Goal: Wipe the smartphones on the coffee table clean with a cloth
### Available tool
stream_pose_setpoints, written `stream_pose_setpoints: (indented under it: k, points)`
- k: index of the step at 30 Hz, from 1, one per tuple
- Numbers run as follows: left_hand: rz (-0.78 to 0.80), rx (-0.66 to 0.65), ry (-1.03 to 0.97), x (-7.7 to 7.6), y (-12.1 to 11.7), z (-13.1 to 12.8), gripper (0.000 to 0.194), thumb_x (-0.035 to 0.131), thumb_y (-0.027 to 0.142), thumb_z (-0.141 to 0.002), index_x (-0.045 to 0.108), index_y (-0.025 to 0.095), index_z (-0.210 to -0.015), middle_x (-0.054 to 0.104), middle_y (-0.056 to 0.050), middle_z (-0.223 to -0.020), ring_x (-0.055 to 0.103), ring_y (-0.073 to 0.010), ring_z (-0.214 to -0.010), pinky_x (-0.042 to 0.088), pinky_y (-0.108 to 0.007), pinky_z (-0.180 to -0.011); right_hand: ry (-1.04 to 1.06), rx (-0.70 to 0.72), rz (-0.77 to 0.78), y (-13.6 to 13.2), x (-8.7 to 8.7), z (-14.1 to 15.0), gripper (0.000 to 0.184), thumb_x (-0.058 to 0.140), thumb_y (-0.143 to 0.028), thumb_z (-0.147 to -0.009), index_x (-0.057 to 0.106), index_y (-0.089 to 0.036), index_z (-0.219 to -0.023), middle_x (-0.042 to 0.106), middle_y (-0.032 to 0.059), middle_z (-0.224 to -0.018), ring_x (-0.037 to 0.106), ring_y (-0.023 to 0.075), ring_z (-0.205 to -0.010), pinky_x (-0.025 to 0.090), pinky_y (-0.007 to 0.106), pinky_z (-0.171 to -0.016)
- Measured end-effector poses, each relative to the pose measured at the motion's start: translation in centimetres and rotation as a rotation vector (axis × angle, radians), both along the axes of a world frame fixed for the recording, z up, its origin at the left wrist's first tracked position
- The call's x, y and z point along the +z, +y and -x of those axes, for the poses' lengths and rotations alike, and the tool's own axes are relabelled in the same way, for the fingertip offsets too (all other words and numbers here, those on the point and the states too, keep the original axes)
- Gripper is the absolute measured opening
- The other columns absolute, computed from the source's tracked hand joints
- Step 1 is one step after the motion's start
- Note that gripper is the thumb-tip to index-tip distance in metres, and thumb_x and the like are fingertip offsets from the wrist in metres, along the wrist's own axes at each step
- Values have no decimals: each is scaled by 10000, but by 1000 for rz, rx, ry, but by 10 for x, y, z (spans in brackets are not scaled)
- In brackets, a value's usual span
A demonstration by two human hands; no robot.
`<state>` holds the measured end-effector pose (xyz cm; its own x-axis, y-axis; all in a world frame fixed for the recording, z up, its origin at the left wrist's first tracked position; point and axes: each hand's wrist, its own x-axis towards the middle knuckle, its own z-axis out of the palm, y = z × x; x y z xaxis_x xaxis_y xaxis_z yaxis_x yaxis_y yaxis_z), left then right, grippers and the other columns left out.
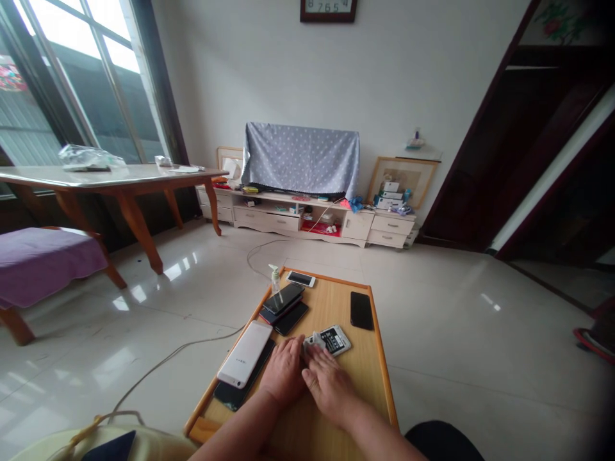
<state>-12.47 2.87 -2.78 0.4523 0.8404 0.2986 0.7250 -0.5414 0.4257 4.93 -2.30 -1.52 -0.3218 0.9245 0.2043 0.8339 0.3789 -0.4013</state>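
Note:
Both my hands rest on a small wooden table [365, 378]. My left hand [284, 371] lies palm down with fingers together, beside a white phone [245, 353] stacked on a black one. My right hand [325, 379] lies next to it, its fingertips touching an opened phone [335, 340] that shows its battery and inner parts. What the fingers pinch, if anything, is hidden. A stack of dark phones [283, 305], a white phone [300, 278] and a single black phone [361, 310] lie farther back on the table.
A small pump bottle [275, 278] stands at the table's far left corner. A cable [158, 365] runs over the tiled floor. A low TV cabinet [307, 221] with a cloth-covered screen lines the wall. A long wooden table [115, 179] and a purple-covered bench [43, 262] stand left.

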Motion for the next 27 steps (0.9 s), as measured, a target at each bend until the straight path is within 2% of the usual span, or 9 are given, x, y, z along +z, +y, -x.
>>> stream_pose_setpoints:
  k: [3,6,8,12,15,19,21,24,27]
  points:
    - [-22,29,-37,0,-2,0,636,631,405,-785,468,214,-1369,642,-125,-1299,564,-314,-1241,457,-491,-1063,-58,-194,18,18,-2,-17,562,296,-470,-1059,439,-184,-1521,394,92,-1584,318,290,-1488,285,503,-1221]
    - [-21,36,-47,-1,-2,1,653,642,425,-779,458,224,-1372,634,-121,-1308,558,-315,-1237,444,-495,-1071,-94,-351,31,24,-4,-15,602,289,-491,-1054,462,-130,-1503,393,135,-1580,301,309,-1494,261,518,-1227]
    - [0,34,-30,-2,-1,2,641,607,373,-795,440,211,-1392,625,-132,-1325,552,-317,-1250,436,-495,-1073,-89,-283,20,16,-4,-1,621,306,-499,-1048,449,-107,-1508,386,148,-1581,292,316,-1497,240,508,-1237]
    - [25,7,-11,-3,0,5,678,569,279,-779,407,208,-1433,627,-138,-1328,552,-316,-1268,429,-488,-1070,-26,-36,5,-1,-3,18,549,308,-444,-1058,407,-199,-1540,406,84,-1576,330,277,-1484,242,497,-1238]
    - [3,29,-38,-3,0,5,652,597,370,-798,432,215,-1410,629,-134,-1327,555,-319,-1257,431,-490,-1068,32,-113,13,5,0,6,507,300,-408,-1060,504,-212,-1480,478,90,-1532,385,280,-1456,261,539,-1218]
    - [-26,42,-46,-3,-2,4,686,657,436,-766,449,234,-1388,628,-115,-1328,558,-313,-1246,442,-471,-1062,127,-254,-65,26,5,-22,504,291,-432,-1057,578,-221,-1413,549,93,-1478,450,251,-1416,329,500,-1191]
    - [-31,48,-40,-3,-2,4,703,673,430,-753,447,235,-1390,625,-112,-1331,560,-312,-1241,442,-470,-1061,101,-332,-94,31,7,-27,534,257,-437,-1062,547,-194,-1439,511,112,-1509,410,260,-1443,291,525,-1203]
    - [-25,54,-34,-4,-1,4,717,672,444,-754,442,224,-1396,614,-118,-1348,551,-317,-1252,430,-484,-1074,-18,-418,-1,27,6,-20,580,241,-468,-1063,478,-157,-1492,437,145,-1553,336,307,-1479,192,608,-1211]
    - [-2,51,-25,-3,0,5,679,634,417,-783,443,214,-1402,619,-124,-1343,548,-318,-1260,427,-484,-1074,-95,-310,67,12,1,-1,573,282,-505,-1055,421,-219,-1531,367,102,-1590,268,325,-1505,92,646,-1213]
